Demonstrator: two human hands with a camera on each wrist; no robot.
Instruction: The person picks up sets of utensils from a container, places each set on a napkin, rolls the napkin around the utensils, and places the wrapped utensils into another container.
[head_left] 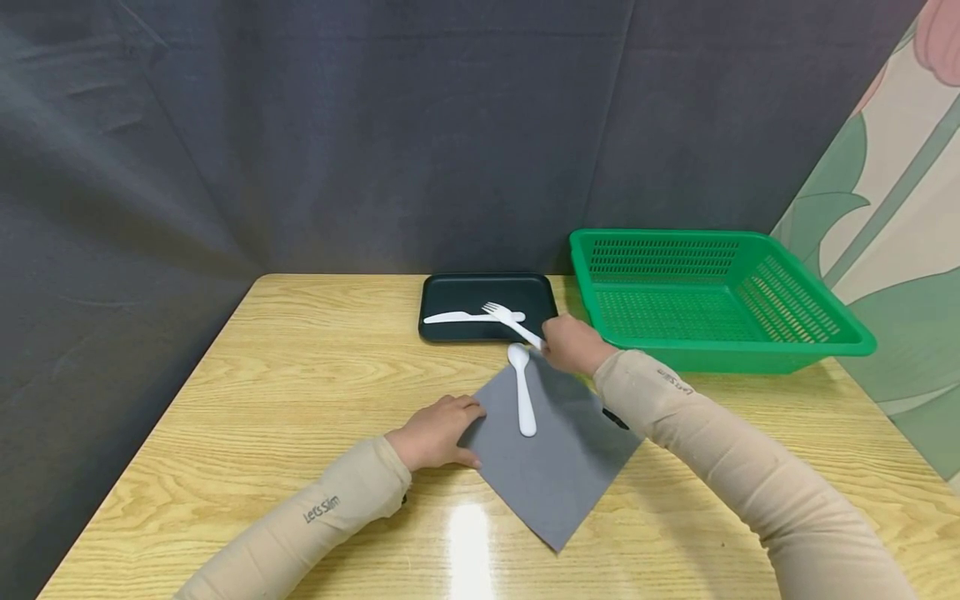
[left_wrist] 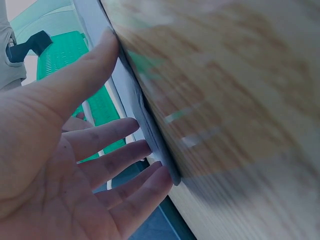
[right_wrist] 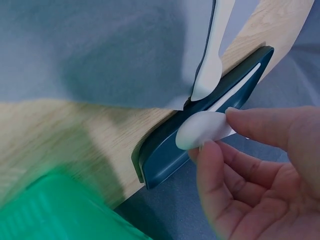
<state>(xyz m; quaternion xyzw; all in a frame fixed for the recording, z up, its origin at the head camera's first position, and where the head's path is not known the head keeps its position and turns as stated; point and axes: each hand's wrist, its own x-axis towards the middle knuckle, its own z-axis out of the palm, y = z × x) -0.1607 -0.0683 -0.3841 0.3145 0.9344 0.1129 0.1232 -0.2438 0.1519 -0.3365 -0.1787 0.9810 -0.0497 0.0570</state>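
My right hand [head_left: 573, 343] pinches a white plastic fork [head_left: 527, 335] by its handle end, thumb against fingertips. The fork's tines reach over a dark tray [head_left: 480, 288], above a white knife [head_left: 452, 317] lying there. A white spoon [head_left: 524, 392] lies on a grey napkin [head_left: 558, 483], its bowl toward the tray. At the napkin's left corner, my left hand [head_left: 437, 433] rests with thumb and fingers spread. In the left wrist view, the fingertips [left_wrist: 161, 172] of that hand touch the napkin's edge without gripping it.
A green plastic basket [head_left: 720, 354] stands at the back right, beside the tray and behind my right forearm. The wooden table [head_left: 315, 375] runs back to a dark curtain [head_left: 420, 150]. A flower-patterned surface [head_left: 900, 333] is on the right.
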